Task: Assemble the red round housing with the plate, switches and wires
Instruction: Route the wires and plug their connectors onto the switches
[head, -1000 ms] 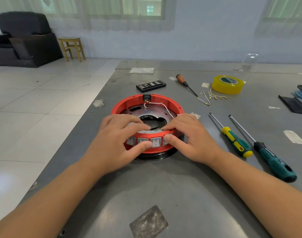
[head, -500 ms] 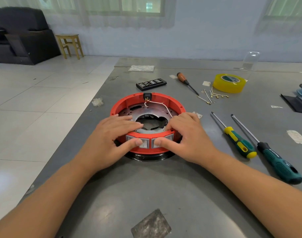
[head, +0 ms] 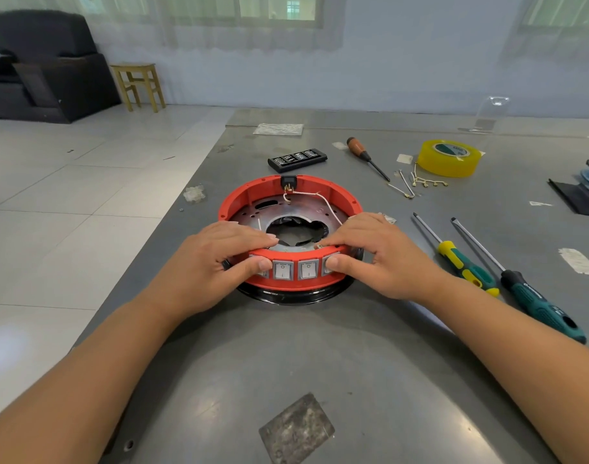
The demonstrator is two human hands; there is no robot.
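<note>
The red round housing (head: 340, 192) sits on a black base in the middle of the grey table. A perforated metal plate (head: 303, 209) lies inside it, and a white wire (head: 323, 199) runs from a black switch (head: 288, 181) at the far rim. Several grey rocker switches (head: 295, 270) line the near wall. My left hand (head: 216, 262) grips the near-left rim, fingers over the top, thumb on a switch. My right hand (head: 377, 256) grips the near-right rim the same way.
To the right lie a yellow-green screwdriver (head: 460, 262) and a teal screwdriver (head: 537, 303). Further back are loose brass-tipped wires (head: 417, 184), a yellow tape roll (head: 448, 158), a wooden-handled screwdriver (head: 363, 152) and a black bit case (head: 297, 159). The table's left edge (head: 186, 202) drops to tiled floor.
Both hands have stayed on the near rim, and their thumbs have spread apart, so two rocker switches now show between them. The view has shifted a little.
</note>
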